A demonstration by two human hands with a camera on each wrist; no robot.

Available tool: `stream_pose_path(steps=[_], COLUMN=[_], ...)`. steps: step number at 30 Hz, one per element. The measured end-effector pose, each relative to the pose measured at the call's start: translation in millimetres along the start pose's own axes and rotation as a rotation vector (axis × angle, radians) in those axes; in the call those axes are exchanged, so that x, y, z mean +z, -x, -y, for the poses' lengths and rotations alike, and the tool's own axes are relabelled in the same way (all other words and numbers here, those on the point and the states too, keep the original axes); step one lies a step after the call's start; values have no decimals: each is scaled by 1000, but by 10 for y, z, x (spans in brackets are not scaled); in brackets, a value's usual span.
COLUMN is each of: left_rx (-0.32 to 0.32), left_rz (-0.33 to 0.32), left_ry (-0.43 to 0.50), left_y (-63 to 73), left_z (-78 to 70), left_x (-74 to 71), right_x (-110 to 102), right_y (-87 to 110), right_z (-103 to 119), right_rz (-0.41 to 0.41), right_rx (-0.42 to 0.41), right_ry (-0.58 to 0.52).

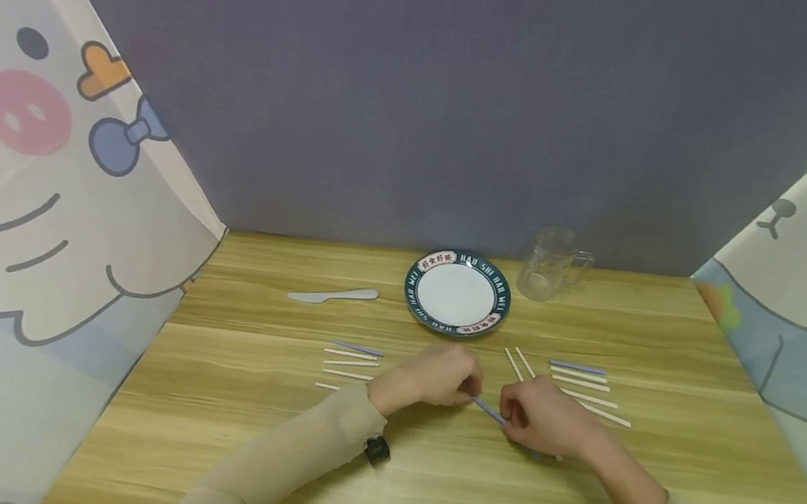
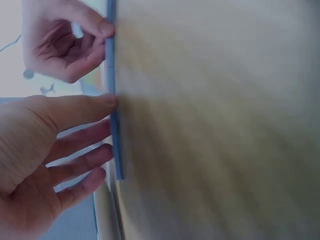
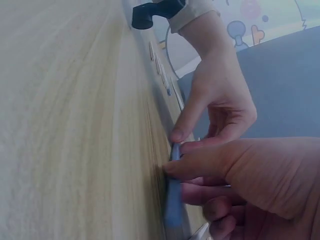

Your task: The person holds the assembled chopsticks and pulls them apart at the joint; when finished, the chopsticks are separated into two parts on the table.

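Note:
My left hand (image 1: pixel 440 374) pinches one end of a slim blue stick (image 1: pixel 488 410) between thumb and fingers, low over the wooden table. Farther along the same line of blue, my right hand (image 1: pixel 548 417) pinches it too. A thin seam crosses the blue stick (image 2: pixel 111 66) between both hands in the left wrist view. In the right wrist view, the two thumbs sit close together on the stick (image 3: pixel 173 200). Two white sticks (image 1: pixel 513 363) run side by side toward my right hand, which hides their middle.
Several white sticks and a blue one (image 1: pixel 358 348) lie left of my left hand. Another row of white sticks with a blue one (image 1: pixel 578 367) lies at the right. Behind are a pale knife (image 1: pixel 333 295), a green-rimmed plate (image 1: pixel 450 328) and a clear mug (image 1: pixel 547 265).

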State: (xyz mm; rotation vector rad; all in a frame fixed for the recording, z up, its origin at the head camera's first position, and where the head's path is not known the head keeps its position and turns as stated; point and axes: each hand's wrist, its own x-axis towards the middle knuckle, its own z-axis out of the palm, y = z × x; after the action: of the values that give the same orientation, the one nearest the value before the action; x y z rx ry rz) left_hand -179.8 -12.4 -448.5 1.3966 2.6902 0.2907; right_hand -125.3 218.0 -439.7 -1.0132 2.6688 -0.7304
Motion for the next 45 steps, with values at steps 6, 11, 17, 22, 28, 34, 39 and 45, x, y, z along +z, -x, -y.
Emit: stream_pose_path(steps=[6, 11, 17, 22, 28, 34, 39, 45], left_rx=[-8, 5, 23, 70, 79, 65, 56, 59], left_rz=[-21, -71, -198, -324, -432, -446, -439, -437], left_ry=[76, 140, 236, 270, 290, 262, 265, 263], left_y=[26, 95, 213, 291, 361, 392, 415, 420], left_z=[97, 130, 118, 90, 40, 27, 24, 39], left_x=[-55, -99, -160, -192, -263, -295, -306, -294], right_x=[-42, -128, -219, -222, -217, -244, -257, -258], right_y=[-61, -113, -162, -192, -227, -237, -240, -243], right_z=[2, 23, 83, 130, 174, 205, 219, 221], right_rz=[-113, -211, -207, -232, -283, -280, -278, -265], right_rx=[-9, -56, -59, -91, -130, -138, -151, -145], right_ry=[62, 125, 119, 100, 75, 65, 64, 59])
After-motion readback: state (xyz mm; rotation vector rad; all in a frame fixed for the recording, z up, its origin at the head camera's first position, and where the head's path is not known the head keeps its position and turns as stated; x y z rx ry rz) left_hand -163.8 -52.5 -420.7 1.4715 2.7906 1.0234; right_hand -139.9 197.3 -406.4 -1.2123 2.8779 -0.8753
